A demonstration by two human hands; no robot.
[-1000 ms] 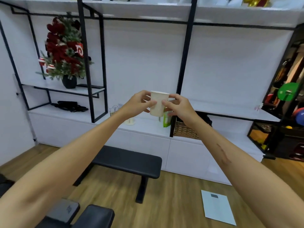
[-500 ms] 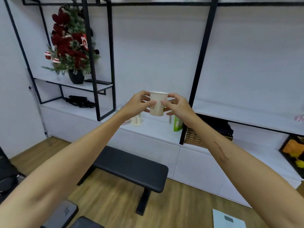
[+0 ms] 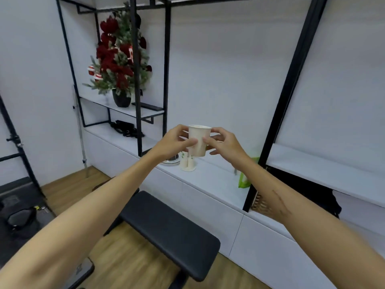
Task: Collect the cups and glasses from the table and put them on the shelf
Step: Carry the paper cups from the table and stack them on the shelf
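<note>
Nearest, at 6 o'clock below the arms, a black padded bench [image 3: 166,232] stands between the person and the shelving; leaning over it to reach could upset balance and jolt the hold.

Further out, both hands meet at centre frame. The left hand [image 3: 173,142] pinches the plain cream paper cup [image 3: 199,140] from the 9 o'clock side, thumb and fingers curled onto its wall; the right hand [image 3: 224,142] closes on it from 3 o'clock with thumb and forefinger, its other fingers spread loose. The cup is upright, in the air, above the long white lower shelf [image 3: 216,176]. Thin paper probably buckles under a hard squeeze, and a light pinch may let it slip when one hand lets go.

Beyond, at 7 o'clock from the cup, a small stack of upturned white cups with green leaf print [image 3: 187,162] sits on that shelf beside a clear glass dish [image 3: 171,160]. Lowering the cup carelessly could knock them. At 4 o'clock a green pouch [image 3: 244,178] narrows the landing spot.

Farthest, at 10 o'clock, a red-flowered festive arrangement in a black pot [image 3: 118,65] is well apart.
</note>
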